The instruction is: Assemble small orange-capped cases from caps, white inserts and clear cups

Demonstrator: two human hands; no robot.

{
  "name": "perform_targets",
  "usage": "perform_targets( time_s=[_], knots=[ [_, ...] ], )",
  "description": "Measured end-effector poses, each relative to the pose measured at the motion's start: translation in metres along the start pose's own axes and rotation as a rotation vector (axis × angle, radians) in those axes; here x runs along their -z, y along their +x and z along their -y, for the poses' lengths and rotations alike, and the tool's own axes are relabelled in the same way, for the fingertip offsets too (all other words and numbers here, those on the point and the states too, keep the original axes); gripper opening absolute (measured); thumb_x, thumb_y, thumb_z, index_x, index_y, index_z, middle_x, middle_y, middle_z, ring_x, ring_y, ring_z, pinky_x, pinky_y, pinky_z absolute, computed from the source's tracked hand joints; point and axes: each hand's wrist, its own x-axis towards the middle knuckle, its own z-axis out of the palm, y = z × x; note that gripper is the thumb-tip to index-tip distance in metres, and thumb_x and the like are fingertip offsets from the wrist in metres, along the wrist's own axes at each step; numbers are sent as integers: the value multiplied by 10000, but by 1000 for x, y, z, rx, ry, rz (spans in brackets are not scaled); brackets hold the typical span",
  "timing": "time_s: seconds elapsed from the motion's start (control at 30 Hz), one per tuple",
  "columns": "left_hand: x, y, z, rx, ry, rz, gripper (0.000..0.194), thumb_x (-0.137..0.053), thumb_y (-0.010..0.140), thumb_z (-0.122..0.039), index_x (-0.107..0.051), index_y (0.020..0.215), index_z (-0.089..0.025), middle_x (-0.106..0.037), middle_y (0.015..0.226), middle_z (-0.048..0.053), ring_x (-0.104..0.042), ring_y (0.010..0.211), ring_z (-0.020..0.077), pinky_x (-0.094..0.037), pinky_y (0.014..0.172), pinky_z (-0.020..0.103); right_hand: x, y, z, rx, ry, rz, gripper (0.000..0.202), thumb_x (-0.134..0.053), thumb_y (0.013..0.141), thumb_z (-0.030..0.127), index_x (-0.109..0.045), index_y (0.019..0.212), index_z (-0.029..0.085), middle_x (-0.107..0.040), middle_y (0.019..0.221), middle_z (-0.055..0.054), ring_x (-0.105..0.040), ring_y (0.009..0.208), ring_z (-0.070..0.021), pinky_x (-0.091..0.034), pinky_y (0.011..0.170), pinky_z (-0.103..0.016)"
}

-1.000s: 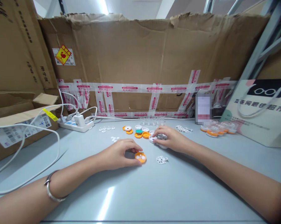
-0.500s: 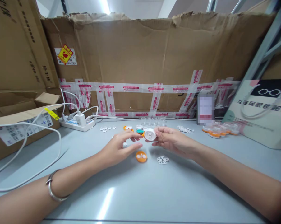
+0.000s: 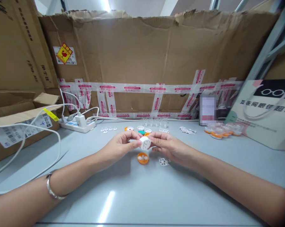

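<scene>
Between both hands, a little above the table, is a round white plastic part (image 3: 145,143) with small openings in its face. My left hand (image 3: 125,141) pinches its left edge between thumb and fingers. Gripping the opposite edge, my right hand (image 3: 165,143) has its fingertips closed on the same part. Just below lies an orange round cap (image 3: 142,158) with white pieces inside. A flat white cut-out plate (image 3: 164,162) rests on the table under my right hand. Behind the hands sit white rings (image 3: 147,130), a teal piece (image 3: 141,132) and another orange part (image 3: 128,128), partly covered.
Clear cups (image 3: 155,122) stand in a row at the back. Small white discs (image 3: 105,130) lie left, a white pile (image 3: 187,130) right. Orange-and-clear assemblies (image 3: 221,130) sit near a phone (image 3: 208,110) and paper bag (image 3: 263,116). A power strip (image 3: 78,123) trails cables.
My left hand has moved right and closed on the white part, which earlier only my right hand held. The part has shifted slightly left and down, and its face looks different.
</scene>
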Motion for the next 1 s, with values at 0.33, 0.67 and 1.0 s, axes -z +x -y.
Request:
perform_targets(
  time_s=[0.33, 0.67, 1.0],
  knots=[
    [11, 7, 11, 162, -23, 95, 307, -681, 714, -409, -571, 807, -138, -587, 746, -1, -532, 677, 90, -430, 681, 233, -6, -15, -4, 90, -850, -32, 442, -735, 626, 368, -475, 955, 226, -554, 1041, -39, -512, 942, -204, -429, 769, -331],
    [11, 8, 17, 127, 98, 226, 218, -540, 848, -332, -630, 927, -149, -651, 876, 28, -570, 796, 118, -431, 764, 245, -13, -9, -22, 106, -739, -105, 380, -695, 662, 343, -420, 891, 216, -562, 925, -12, -540, 832, -163, -433, 735, -305],
    [8, 8, 17, 126, 216, 199, 186, -562, 824, -292, -665, 909, -162, -687, 910, 32, -601, 840, 138, -445, 790, 256, -14, -6, -30, 155, -671, -133, 373, -679, 686, 325, -400, 908, 217, -561, 910, -19, -558, 846, -163, -451, 773, -324]
  ],
)
